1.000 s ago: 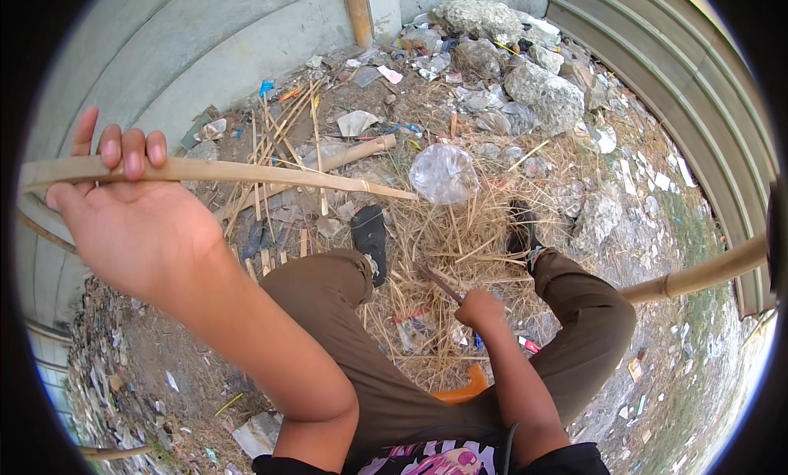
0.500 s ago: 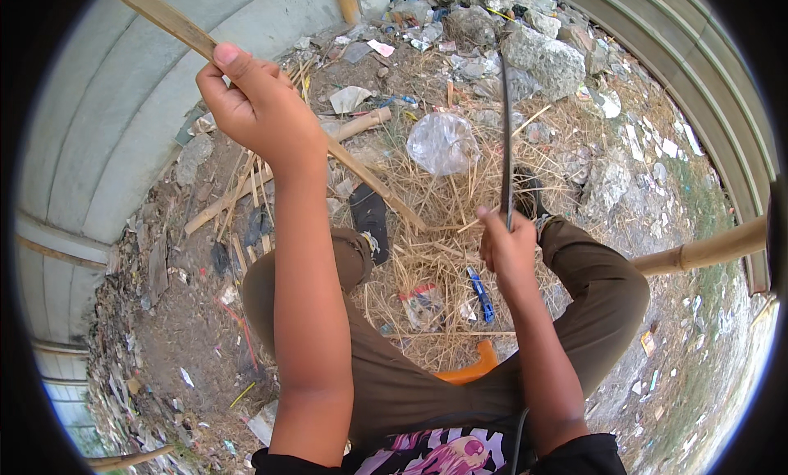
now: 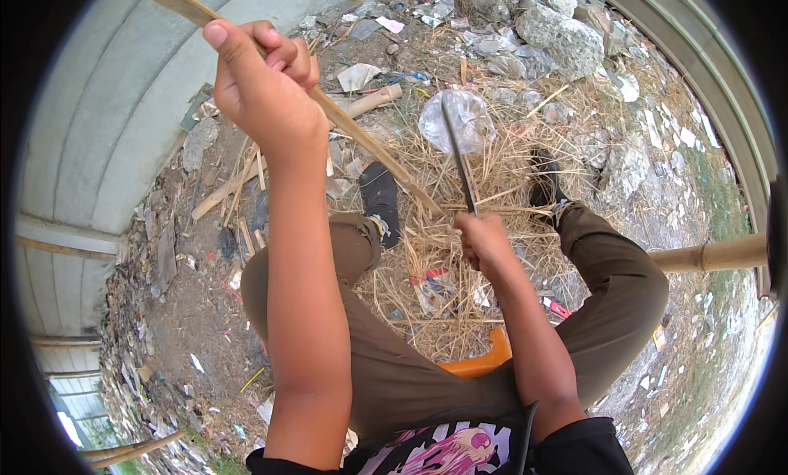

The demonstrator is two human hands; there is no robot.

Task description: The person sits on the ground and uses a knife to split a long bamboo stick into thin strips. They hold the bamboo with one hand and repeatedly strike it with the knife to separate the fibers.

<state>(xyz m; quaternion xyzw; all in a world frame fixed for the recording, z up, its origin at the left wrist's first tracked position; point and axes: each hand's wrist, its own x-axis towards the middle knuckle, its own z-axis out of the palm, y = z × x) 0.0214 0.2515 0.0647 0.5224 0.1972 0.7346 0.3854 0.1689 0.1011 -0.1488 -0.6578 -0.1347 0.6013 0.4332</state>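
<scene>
My left hand (image 3: pixel 275 98) is raised at the upper left, its fingers curled around a long split bamboo strip (image 3: pixel 373 147). The strip slants from the top left down to the straw between my feet. Low in the middle, my right hand (image 3: pixel 484 241) grips a machete (image 3: pixel 461 163), its handle hidden inside my fist. Its narrow dark blade points away from me and overlaps a clear crumpled plastic piece (image 3: pixel 484 129) in the view. The blade's near end is close to the strip's lower end; I cannot tell whether they touch.
Dry straw and bamboo shavings (image 3: pixel 419 266) cover the ground between my shoes. An orange plastic seat edge (image 3: pixel 484 362) shows under me. Concrete rubble (image 3: pixel 562 40) lies at the back, a grey wall (image 3: pixel 107 106) stands left, and a bamboo pole (image 3: pixel 714 255) juts in at right.
The machete has swung from upright to a leftward tilt, and my right hand has shifted slightly left. My left hand has turned a little on the strip. A blue cutter is now out of sight.
</scene>
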